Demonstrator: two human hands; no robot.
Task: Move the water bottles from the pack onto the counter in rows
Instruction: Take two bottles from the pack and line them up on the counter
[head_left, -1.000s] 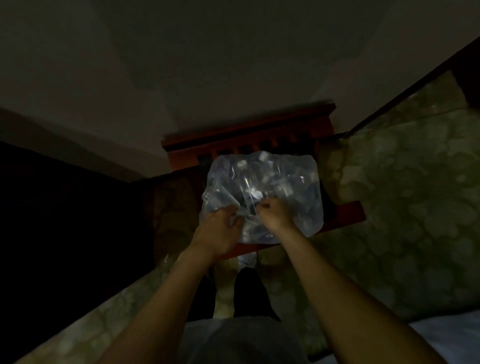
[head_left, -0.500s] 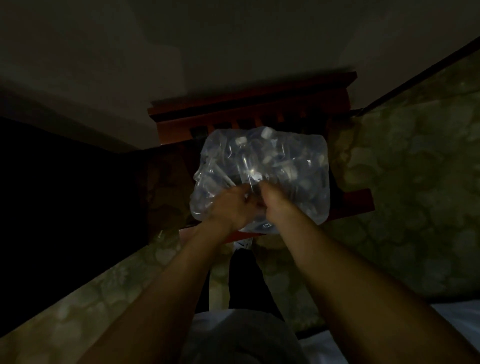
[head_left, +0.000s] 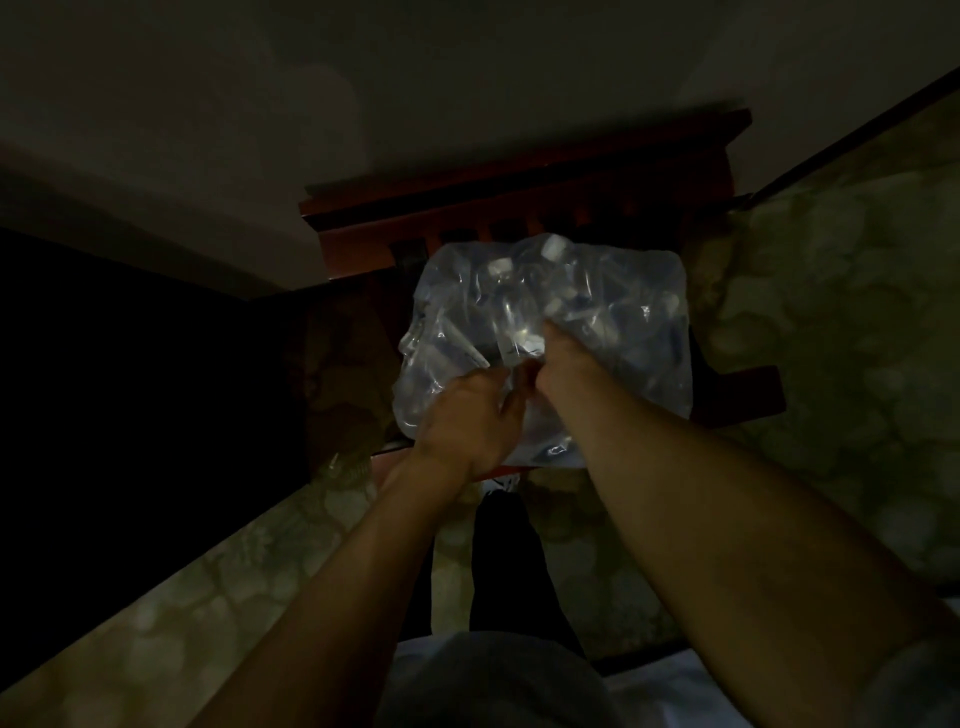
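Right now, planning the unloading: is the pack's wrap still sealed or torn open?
Cannot tell: both hands, left hand and right hand, bunch the wrap, hiding any tear.

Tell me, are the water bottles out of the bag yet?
Not yet. No bottle is out: all sit inside the plastic pack on the red wooden stand. Now the left hand and right hand grip the wrap at its middle, seemingly tearing it. Lifting out and lining up every bottle remains.
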